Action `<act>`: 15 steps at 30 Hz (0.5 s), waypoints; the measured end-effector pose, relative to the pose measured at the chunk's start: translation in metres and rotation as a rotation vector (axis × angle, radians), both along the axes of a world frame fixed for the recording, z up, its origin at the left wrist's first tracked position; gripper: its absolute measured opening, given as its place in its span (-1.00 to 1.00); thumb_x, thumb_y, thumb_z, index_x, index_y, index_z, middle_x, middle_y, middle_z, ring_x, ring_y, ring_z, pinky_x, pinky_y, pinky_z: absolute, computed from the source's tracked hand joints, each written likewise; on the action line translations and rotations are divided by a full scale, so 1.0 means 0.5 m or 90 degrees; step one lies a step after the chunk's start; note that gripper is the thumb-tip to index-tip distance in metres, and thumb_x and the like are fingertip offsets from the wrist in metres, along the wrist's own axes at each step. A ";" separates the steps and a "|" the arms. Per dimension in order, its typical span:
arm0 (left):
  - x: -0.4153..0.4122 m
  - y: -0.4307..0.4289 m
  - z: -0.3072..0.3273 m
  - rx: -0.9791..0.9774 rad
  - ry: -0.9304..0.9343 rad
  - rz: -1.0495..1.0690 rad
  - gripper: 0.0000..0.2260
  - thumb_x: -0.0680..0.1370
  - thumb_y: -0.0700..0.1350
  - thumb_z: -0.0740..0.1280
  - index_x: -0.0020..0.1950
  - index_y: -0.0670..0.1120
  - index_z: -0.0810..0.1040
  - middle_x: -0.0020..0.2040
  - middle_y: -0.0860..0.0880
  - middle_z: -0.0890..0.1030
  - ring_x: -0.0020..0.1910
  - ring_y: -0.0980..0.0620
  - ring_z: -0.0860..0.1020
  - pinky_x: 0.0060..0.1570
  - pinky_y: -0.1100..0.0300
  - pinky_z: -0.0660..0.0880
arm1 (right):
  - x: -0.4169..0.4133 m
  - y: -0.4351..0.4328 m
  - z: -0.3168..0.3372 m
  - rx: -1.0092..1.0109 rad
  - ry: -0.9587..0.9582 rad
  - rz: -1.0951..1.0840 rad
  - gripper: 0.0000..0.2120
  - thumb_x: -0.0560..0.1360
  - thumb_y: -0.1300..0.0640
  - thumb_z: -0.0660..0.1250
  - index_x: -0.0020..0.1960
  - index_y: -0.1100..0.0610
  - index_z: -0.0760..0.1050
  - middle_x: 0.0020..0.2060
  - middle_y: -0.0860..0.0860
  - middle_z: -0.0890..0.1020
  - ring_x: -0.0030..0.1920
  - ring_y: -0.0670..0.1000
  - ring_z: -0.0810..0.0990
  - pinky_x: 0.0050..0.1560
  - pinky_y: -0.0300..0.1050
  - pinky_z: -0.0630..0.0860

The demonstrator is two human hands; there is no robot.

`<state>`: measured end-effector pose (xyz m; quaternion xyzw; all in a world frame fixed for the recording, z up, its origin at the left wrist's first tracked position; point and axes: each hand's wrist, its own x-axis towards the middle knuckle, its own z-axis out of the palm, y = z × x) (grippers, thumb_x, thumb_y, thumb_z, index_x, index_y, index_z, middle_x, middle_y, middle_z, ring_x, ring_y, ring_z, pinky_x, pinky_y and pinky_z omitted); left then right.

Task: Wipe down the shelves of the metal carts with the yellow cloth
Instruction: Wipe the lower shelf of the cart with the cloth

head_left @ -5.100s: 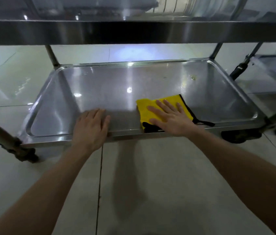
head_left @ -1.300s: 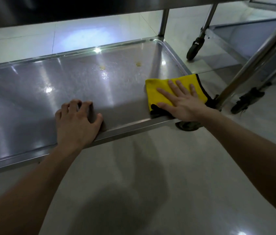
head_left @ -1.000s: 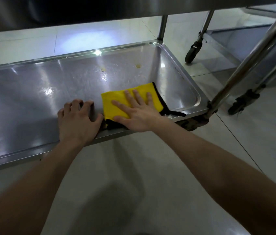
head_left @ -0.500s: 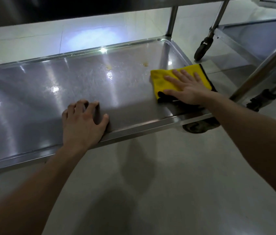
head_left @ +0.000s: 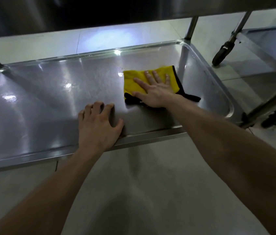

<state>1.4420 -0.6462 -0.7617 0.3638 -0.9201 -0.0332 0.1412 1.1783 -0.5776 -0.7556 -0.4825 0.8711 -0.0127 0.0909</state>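
Note:
The yellow cloth (head_left: 133, 81) with black edging lies flat on the bottom shelf (head_left: 52, 99) of the metal cart, toward its right half and back from the front rim. My right hand (head_left: 154, 91) presses flat on the cloth with straight, spread fingers. My left hand (head_left: 98, 126) rests on the shelf's front rim, thumb along the lip and fingers slightly bent onto the shelf surface. Light glints off a damp-looking patch just left of the cloth.
The cart's upper shelf (head_left: 133, 9) overhangs at the top of view. Cart posts stand at the back right (head_left: 190, 29) and front right (head_left: 269, 102). A second metal cart (head_left: 269, 44) with a black caster (head_left: 222, 52) stands to the right on the tiled floor.
My right hand has slid the cloth away from the front right corner, farther back and leftward on the shelf. My left hand stays on the front rim.

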 end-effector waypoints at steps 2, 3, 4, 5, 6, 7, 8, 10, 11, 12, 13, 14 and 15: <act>0.000 0.000 0.002 0.007 0.000 0.000 -0.46 0.56 0.35 0.16 0.44 0.13 0.53 0.40 -0.04 0.50 0.41 -0.19 0.41 0.44 -0.19 0.35 | 0.025 0.032 -0.002 -0.005 -0.010 0.026 -0.23 0.51 -0.61 -0.19 0.67 -0.42 -0.17 0.74 -0.07 -0.22 0.72 0.11 -0.30 0.59 0.44 -0.37; 0.000 0.000 0.003 0.010 -0.001 0.002 -0.46 0.56 0.34 0.16 0.44 0.13 0.53 0.40 -0.03 0.50 0.41 -0.19 0.41 0.44 -0.19 0.34 | 0.035 0.056 -0.003 -0.008 -0.014 0.039 -0.22 0.50 -0.62 -0.21 0.67 -0.43 -0.18 0.74 -0.08 -0.23 0.72 0.09 -0.30 0.59 0.44 -0.37; 0.000 0.000 0.003 0.013 0.000 0.004 -0.46 0.56 0.34 0.17 0.44 0.13 0.53 0.41 -0.03 0.50 0.42 -0.19 0.41 0.44 -0.18 0.34 | 0.045 0.083 -0.004 -0.011 -0.013 0.052 -0.22 0.49 -0.62 -0.23 0.66 -0.43 -0.18 0.74 -0.09 -0.23 0.72 0.08 -0.31 0.59 0.43 -0.37; 0.000 0.000 0.004 0.016 0.000 0.005 -0.47 0.56 0.34 0.17 0.44 0.13 0.54 0.41 -0.03 0.50 0.42 -0.18 0.40 0.45 -0.18 0.33 | 0.053 0.114 -0.005 -0.014 -0.012 0.065 -0.22 0.48 -0.62 -0.23 0.66 -0.43 -0.18 0.73 -0.11 -0.22 0.72 0.06 -0.30 0.60 0.42 -0.36; -0.001 0.000 0.005 0.021 0.002 0.005 -0.47 0.57 0.33 0.18 0.44 0.13 0.54 0.41 -0.04 0.49 0.43 -0.18 0.40 0.46 -0.18 0.32 | 0.058 0.147 -0.006 -0.019 -0.010 0.076 -0.22 0.48 -0.62 -0.23 0.66 -0.44 -0.18 0.74 -0.12 -0.21 0.72 0.04 -0.30 0.61 0.40 -0.34; -0.001 0.000 0.006 0.025 0.003 0.005 -0.47 0.57 0.33 0.19 0.45 0.13 0.54 0.41 -0.04 0.49 0.43 -0.18 0.39 0.46 -0.18 0.31 | 0.061 0.181 -0.006 -0.025 -0.010 0.081 -0.21 0.47 -0.63 -0.23 0.66 -0.44 -0.16 0.74 -0.13 -0.20 0.72 0.02 -0.28 0.63 0.39 -0.33; -0.001 0.001 0.006 0.026 0.001 0.005 -0.47 0.58 0.34 0.20 0.45 0.13 0.53 0.41 -0.04 0.48 0.43 -0.18 0.39 0.47 -0.18 0.31 | 0.059 0.216 -0.005 -0.029 -0.010 0.079 -0.20 0.46 -0.63 -0.23 0.67 -0.44 -0.15 0.74 -0.14 -0.18 0.72 0.01 -0.27 0.64 0.37 -0.31; -0.002 0.000 0.006 0.020 -0.007 0.001 -0.48 0.60 0.34 0.22 0.47 0.13 0.51 0.43 -0.05 0.47 0.44 -0.19 0.37 0.47 -0.19 0.30 | 0.038 0.282 0.001 -0.023 -0.011 0.062 -0.18 0.43 -0.64 -0.25 0.66 -0.45 -0.15 0.74 -0.16 -0.17 0.72 -0.01 -0.26 0.65 0.34 -0.29; -0.002 -0.001 0.006 0.018 -0.008 0.000 -0.49 0.61 0.34 0.23 0.48 0.13 0.51 0.44 -0.06 0.47 0.45 -0.19 0.37 0.47 -0.20 0.30 | 0.021 0.312 0.005 -0.015 -0.016 0.047 -0.18 0.43 -0.65 -0.24 0.66 -0.46 -0.16 0.73 -0.17 -0.18 0.72 -0.02 -0.28 0.65 0.32 -0.29; -0.003 -0.001 0.007 0.018 -0.007 0.000 -0.50 0.62 0.33 0.25 0.49 0.13 0.50 0.44 -0.06 0.47 0.45 -0.20 0.36 0.48 -0.20 0.30 | 0.003 0.339 0.009 -0.006 -0.022 0.029 -0.18 0.43 -0.66 -0.24 0.65 -0.47 -0.18 0.73 -0.18 -0.20 0.71 -0.03 -0.29 0.66 0.31 -0.30; -0.004 0.001 0.008 0.018 -0.005 0.000 -0.50 0.62 0.32 0.26 0.49 0.12 0.51 0.44 -0.06 0.47 0.45 -0.20 0.36 0.48 -0.20 0.30 | -0.013 0.362 0.012 0.004 -0.025 0.011 -0.18 0.43 -0.66 -0.25 0.65 -0.47 -0.19 0.73 -0.19 -0.21 0.71 -0.04 -0.30 0.66 0.30 -0.30; -0.004 0.002 0.008 0.017 -0.005 0.000 -0.50 0.62 0.32 0.27 0.49 0.11 0.51 0.43 -0.07 0.47 0.45 -0.20 0.36 0.48 -0.20 0.30 | -0.026 0.378 0.014 0.012 -0.024 -0.004 -0.17 0.42 -0.67 -0.26 0.65 -0.48 -0.21 0.73 -0.19 -0.22 0.71 -0.04 -0.30 0.66 0.29 -0.30; -0.005 0.004 0.009 0.015 -0.006 0.000 -0.50 0.62 0.31 0.27 0.48 0.11 0.52 0.43 -0.07 0.48 0.45 -0.20 0.37 0.47 -0.20 0.30 | -0.033 0.388 0.013 0.019 -0.019 -0.018 -0.17 0.42 -0.67 -0.28 0.64 -0.48 -0.23 0.73 -0.18 -0.22 0.71 -0.03 -0.31 0.66 0.29 -0.30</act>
